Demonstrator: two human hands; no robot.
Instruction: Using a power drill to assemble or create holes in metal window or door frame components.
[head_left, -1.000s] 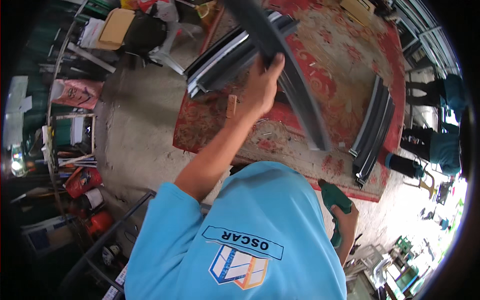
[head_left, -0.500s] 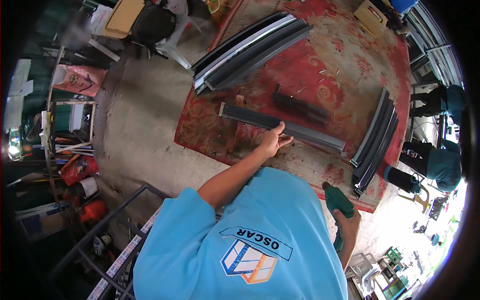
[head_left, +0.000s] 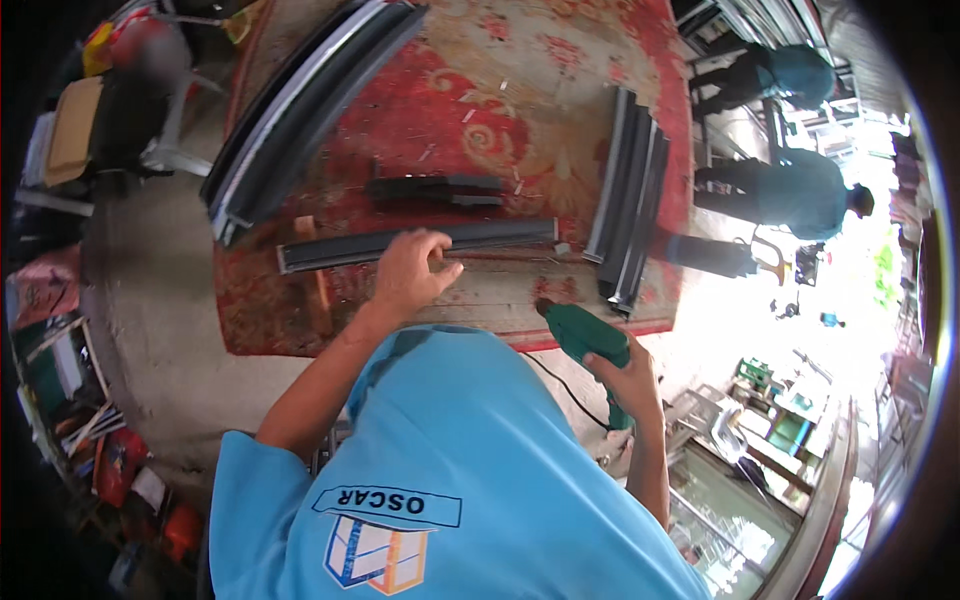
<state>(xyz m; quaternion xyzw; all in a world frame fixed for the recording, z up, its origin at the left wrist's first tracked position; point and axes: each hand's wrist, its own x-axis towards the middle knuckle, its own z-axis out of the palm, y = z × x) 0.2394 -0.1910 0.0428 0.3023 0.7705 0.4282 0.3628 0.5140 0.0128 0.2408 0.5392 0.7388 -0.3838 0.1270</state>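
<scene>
A dark grey metal profile lies crosswise on the patterned red cloth of the work surface. At its near edge is my left hand, fingers curved, with a gap between thumb and forefinger. Nothing shows in that hand; whether its fingertips touch the profile I cannot tell. My right hand is wrapped around the handle of a green power drill. The drill's dark front end points up and left toward the profile. A black cord hangs below it.
Long dark profiles are stacked at the far left, and more profiles lie at the right. Short dark pieces sit beyond the middle profile. Two people are at the right. A chair stands at the lower right.
The view has shifted, so the surface sits further left. My left hand has loosened from the profile, its fingers now curled. The drill in my right hand has come up closer to the work surface.
</scene>
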